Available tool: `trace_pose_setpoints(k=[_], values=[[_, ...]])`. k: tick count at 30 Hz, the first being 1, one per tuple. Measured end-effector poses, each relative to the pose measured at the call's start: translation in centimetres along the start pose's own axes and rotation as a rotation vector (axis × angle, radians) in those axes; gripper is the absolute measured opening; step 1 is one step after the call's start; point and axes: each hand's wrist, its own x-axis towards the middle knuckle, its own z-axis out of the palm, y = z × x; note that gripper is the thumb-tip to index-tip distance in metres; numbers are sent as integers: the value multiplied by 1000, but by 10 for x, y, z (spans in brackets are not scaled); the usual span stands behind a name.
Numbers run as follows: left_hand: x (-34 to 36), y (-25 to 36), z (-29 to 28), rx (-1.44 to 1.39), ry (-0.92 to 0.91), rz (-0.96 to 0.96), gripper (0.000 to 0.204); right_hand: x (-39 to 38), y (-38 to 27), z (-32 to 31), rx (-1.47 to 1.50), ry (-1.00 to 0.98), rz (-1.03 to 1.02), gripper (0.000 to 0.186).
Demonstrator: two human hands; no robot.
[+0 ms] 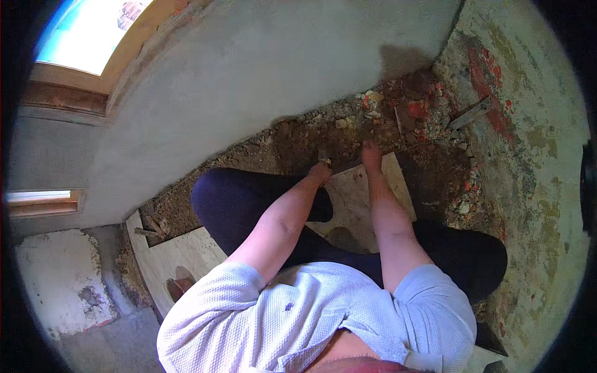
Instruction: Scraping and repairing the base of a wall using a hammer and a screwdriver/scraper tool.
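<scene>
Both my arms reach forward between my bent knees to the far edge of a pale, marbled floor tile. My left hand is at the tile's far left corner, its fingers curled around something small that I cannot make out. To its right, my right hand is low over the far edge of the same tile, close to the brown dirt. Its fingers are too small and dim to show their pose. Dark, loose dirt lies just beyond both hands.
Broken rubble runs along the foot of the grey plastered wall. A wooden piece leans at the peeling right wall. More pale tiles lie at left. A window is at upper left.
</scene>
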Motion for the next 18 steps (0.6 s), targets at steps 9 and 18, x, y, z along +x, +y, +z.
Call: trace_pose_setpoints(k=[9, 18], values=[[6, 19, -31, -66, 4, 124, 22, -3, -114, -80, 425, 327, -224, 53], [-7, 46, -80, -413, 19, -38, 19, 2, 56, -23, -111, 13, 68, 47]])
